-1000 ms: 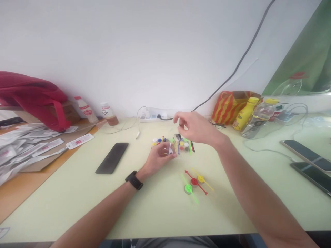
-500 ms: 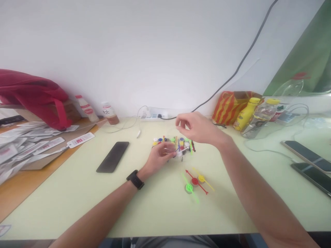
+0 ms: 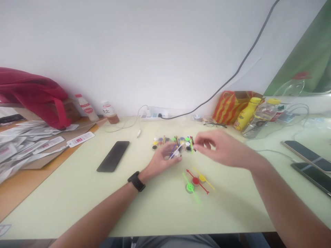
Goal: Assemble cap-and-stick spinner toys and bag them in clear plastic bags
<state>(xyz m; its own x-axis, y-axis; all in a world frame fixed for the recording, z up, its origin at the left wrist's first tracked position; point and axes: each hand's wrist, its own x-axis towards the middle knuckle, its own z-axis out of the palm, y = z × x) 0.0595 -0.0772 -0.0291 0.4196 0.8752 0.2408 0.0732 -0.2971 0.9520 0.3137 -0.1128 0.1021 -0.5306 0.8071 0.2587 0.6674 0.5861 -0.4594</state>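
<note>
Left hand [image 3: 160, 162] rests on the pale green desk [image 3: 155, 213], thumb and fingers pinched together on a thin white stick [image 3: 177, 150]. A purple sliver shows beside the stick, but it is too small to tell whether the hand holds it too.

Right hand [image 3: 222, 150] hovers just right of the left and is smeared by motion. Its fingertips [image 3: 197, 144] reach the right edge of the heap of coloured caps and sticks [image 3: 172, 142]. I cannot tell whether they are apart or closed on anything.

The heap lies on the desk just behind the left hand, and the fingers partly hide it, so single parts cannot be counted.

Near both hands, toward the viewer, lie three disc-and-stick pieces: green [image 3: 190, 187], red [image 3: 196, 181] and yellow [image 3: 202, 178]. They touch or overlap.

A black wristwatch [image 3: 136, 181] sits on the left wrist. A black phone [image 3: 113, 156] lies face down, well to the left.
</note>
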